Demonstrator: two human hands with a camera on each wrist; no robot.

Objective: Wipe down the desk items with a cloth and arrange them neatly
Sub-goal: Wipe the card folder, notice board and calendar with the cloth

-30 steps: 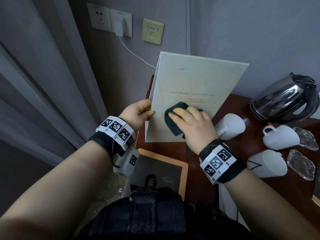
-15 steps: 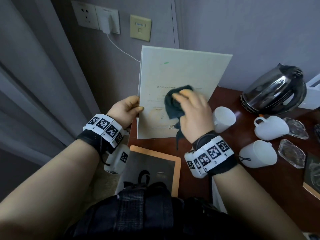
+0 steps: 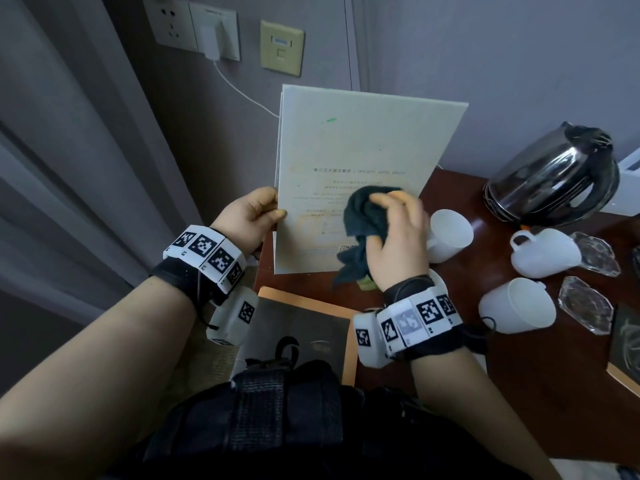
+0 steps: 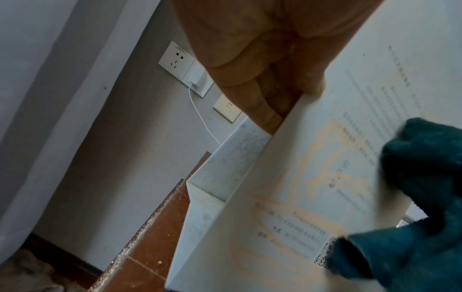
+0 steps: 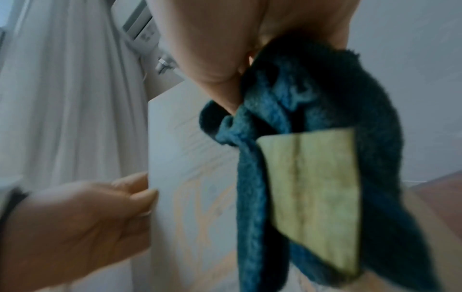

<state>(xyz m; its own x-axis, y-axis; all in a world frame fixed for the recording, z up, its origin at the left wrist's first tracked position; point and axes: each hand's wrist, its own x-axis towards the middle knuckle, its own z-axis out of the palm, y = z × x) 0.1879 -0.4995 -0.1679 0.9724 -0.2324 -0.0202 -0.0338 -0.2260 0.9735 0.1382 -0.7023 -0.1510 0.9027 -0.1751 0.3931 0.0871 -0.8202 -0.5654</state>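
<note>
A pale printed hotel folder (image 3: 360, 157) stands upright over the desk's left end, its lower edge near the wood. My left hand (image 3: 254, 216) pinches its left edge, thumb on the front; the left wrist view shows the fingers behind the folder (image 4: 287, 197). My right hand (image 3: 398, 233) grips a dark teal cloth (image 3: 363, 216) and presses it on the folder's lower front. In the right wrist view the cloth (image 5: 312, 98) hangs from my fingers with a pale label (image 5: 315, 193) showing, beside the left hand (image 5: 87, 213).
On the brown desk (image 3: 519, 375) stand three white cups (image 3: 450, 233) (image 3: 543, 252) (image 3: 516, 304), glass coasters (image 3: 588, 306), a steel kettle (image 3: 554, 174). A dark orange-edged board (image 3: 311, 327) lies near me. A charger cable (image 3: 242, 91) runs from the wall sockets. Curtain at left.
The cloth has travelled over the folder's lower front, up and to the right, then slightly down. My right wrist has turned. The left hand keeps its hold on the edge.
</note>
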